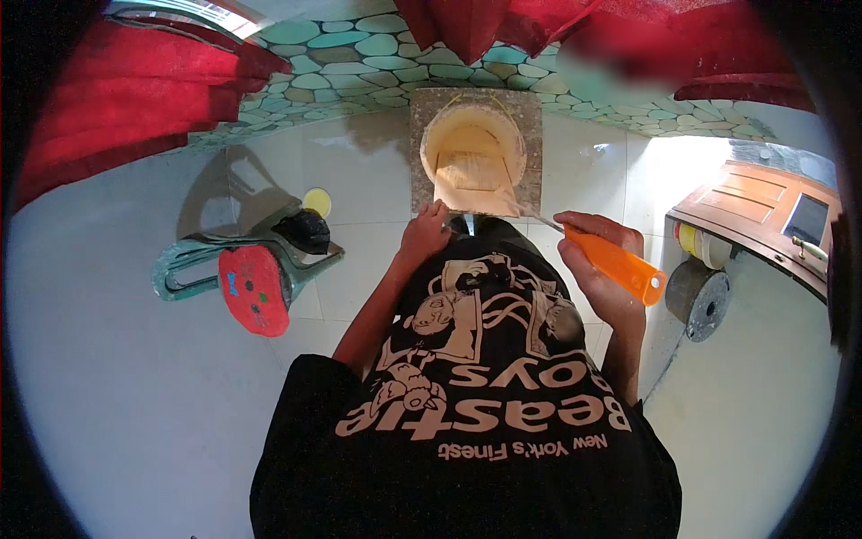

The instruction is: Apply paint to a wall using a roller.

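Note:
In front of my knees, a round, cream-coloured rim [433,144] encloses a hollow on a square brown speckled slab [534,121]. A pale flat piece [471,175] slopes from inside it toward me. My left hand [426,232] has its fingers closed at the near left corner of that piece. My right hand [603,262] is wrapped round a tool with a thick orange handle [620,265]. From the handle, a thin shaft [540,216] runs toward the near right edge of the pale piece. The tool's tip is hard to make out.
On the left, a green plastic stool [184,269] lies beside a red round piece [254,289], a black bag [305,231] and a yellow lid [317,201]. A dark spool [697,301], a yellow-and-white tub [705,244] and a wooden door [763,207] are on the right. Red cloth hangs over the stone-patterned wall [359,63].

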### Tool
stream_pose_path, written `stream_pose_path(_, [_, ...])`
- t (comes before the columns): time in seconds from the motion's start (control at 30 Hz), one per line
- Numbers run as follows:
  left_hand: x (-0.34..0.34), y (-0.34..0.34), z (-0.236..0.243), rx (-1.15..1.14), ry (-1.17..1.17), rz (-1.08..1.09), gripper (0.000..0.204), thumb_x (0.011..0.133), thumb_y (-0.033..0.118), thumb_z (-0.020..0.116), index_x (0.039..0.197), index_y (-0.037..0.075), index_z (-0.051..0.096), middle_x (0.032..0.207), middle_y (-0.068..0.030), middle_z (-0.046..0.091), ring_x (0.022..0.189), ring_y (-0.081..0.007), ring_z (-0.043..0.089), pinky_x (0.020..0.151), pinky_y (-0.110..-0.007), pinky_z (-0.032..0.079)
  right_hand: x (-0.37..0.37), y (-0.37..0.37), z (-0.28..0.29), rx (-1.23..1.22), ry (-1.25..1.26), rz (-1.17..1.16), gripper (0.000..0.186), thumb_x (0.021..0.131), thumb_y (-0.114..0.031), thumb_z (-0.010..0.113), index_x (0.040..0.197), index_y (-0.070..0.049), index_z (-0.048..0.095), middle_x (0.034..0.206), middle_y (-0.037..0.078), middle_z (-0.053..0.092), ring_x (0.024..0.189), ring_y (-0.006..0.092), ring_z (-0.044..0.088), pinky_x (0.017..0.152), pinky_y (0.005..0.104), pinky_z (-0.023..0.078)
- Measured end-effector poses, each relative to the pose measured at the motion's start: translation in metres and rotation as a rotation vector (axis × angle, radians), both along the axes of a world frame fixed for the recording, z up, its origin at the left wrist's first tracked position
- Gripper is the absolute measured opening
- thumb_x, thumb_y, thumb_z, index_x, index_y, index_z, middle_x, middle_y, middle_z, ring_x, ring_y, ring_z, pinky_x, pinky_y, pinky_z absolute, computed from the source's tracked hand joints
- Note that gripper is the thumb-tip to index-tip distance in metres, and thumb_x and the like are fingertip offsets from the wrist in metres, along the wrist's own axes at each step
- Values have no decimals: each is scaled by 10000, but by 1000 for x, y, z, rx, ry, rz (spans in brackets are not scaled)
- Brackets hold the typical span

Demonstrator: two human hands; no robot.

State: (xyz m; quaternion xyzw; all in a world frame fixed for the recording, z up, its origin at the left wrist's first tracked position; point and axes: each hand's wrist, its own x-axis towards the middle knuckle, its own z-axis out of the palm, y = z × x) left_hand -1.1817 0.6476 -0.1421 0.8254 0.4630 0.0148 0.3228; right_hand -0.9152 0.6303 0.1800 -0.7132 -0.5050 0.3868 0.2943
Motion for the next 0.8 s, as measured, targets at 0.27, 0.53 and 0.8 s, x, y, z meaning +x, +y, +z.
stream_pose_path(0.27, [-7,-3,7,-51,98,38,579,808,249,628,1309,8,464,1423,-128,430,1278,-383,440,915,-465,513,0,7,-35,124,-155,147,228,739,-103,637,936,-6,702,812,137,685,719,222,656,705,289,512])
stream_pose_path(0.53, [-7,4,12,-197,168,-1,644,850,282,612,1384,17,367,1486,-153,346,1318,-431,378,974,-484,479,-13,31,-53,114,-122,170,213,742,-142,638,899,-9,693,837,129,699,729,267,663,710,320,524])
stream_pose_path(0.8, [-12,2,11,-236,141,-18,663,860,309,609,1399,25,346,1498,-151,334,1330,-441,356,997,-496,457,-16,28,-27,108,-106,203,203,736,-133,622,882,-4,681,818,129,693,702,265,657,695,325,520])
